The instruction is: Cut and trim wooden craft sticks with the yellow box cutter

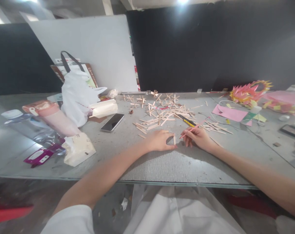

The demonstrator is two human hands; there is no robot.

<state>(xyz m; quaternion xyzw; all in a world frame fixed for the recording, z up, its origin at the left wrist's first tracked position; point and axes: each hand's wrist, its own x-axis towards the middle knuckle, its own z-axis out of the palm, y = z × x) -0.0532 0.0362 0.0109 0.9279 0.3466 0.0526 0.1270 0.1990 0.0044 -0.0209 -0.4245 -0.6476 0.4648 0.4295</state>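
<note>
Between the thumb and fingers of my left hand point(162, 140) a short wooden stick point(174, 139) is gripped by its two ends, just above the grey table. My right hand point(195, 138) pinches a thin pink pencil point(191, 129), its tip pointing left toward the stick. A black and yellow utility knife point(188, 121) lies just beyond my right hand. Past both hands spreads a loose heap of flat wooden sticks point(162, 120), and behind it several sticks are crossed into star shapes point(142, 101).
A phone point(112, 122), a white plastic bag point(74, 94), a clear bottle point(32, 130) and a crumpled paper bag point(79, 149) stand or lie left. At right are pink paper point(229, 112), a cable and spiky pink-yellow paper crafts point(248, 92). Black boards point(210, 48) rise behind the table.
</note>
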